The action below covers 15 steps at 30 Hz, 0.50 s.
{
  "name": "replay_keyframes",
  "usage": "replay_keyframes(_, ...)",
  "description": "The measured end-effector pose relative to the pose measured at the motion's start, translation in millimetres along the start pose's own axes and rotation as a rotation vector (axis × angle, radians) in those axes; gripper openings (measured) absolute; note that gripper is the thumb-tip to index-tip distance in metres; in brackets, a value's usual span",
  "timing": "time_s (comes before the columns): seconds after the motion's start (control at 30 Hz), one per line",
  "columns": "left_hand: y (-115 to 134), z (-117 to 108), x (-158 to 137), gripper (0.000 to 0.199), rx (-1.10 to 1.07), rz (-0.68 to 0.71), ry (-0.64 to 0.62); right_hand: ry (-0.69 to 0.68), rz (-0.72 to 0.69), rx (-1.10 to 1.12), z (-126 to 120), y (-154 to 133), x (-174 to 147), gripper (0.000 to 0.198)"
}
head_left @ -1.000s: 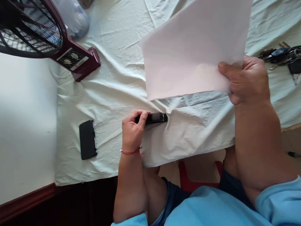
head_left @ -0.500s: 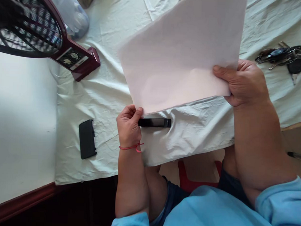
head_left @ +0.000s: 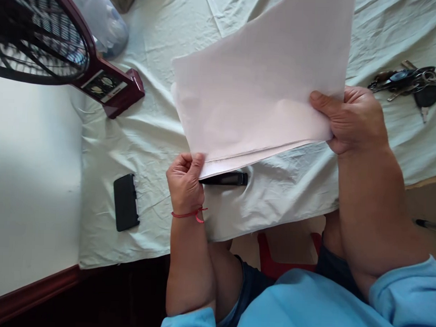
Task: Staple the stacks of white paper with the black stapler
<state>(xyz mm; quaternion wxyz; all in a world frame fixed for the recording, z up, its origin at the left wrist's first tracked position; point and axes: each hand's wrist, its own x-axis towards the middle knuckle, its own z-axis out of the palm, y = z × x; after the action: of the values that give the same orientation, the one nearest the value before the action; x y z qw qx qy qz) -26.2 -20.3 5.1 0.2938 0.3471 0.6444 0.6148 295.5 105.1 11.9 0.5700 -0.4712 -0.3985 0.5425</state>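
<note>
Both of my hands hold a stack of white paper sheets (head_left: 260,84) above the cloth-covered table. My left hand (head_left: 186,181), with a red string at the wrist, pinches the near left corner, thumb on top. My right hand (head_left: 359,118) grips the right edge, its thumb flat on the top sheet and its fingers hidden beneath. Along the near edge the sheets are fanned apart, so a lower layer shows below the top one. A dark, narrow device (head_left: 228,178) lies on the cloth just under that edge, partly covered by the paper.
A black phone-like case (head_left: 126,202) lies at left on the pale green cloth (head_left: 274,203). Behind it are a maroon-framed fan-like object (head_left: 123,93) and a translucent plastic container (head_left: 110,28). A bunch of keys (head_left: 410,79) rests at right.
The near edges of the sheets have spread apart, with lower sheets now sticking out toward me and covering more of the dark device. My hands have barely shifted.
</note>
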Motion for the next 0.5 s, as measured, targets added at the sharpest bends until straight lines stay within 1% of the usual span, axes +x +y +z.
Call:
replay_keyframes(0.1,-0.2,0.2,-0.2,0.069,-0.056,-0.021,0.030,-0.010,-0.001,0.019,1.8,0.5,-0.4,0.069)
replay_keyframes(0.17,1.2,0.2,-0.5,0.067,-0.084,-0.030,0.017,-0.016,-0.007,0.025,2.3,1.2,0.0,0.070)
replay_keyframes(0.3,4.3,-1.7,-0.4,0.057,-0.065,-0.004,-0.036,0.010,-0.005,0.031,2.0,2.2,1.6,0.073)
replay_keyframes(0.5,4.5,-1.1,-1.5,0.063,-0.117,0.018,0.013,0.004,-0.013,0.036,2.6,3.7,1.6,0.069)
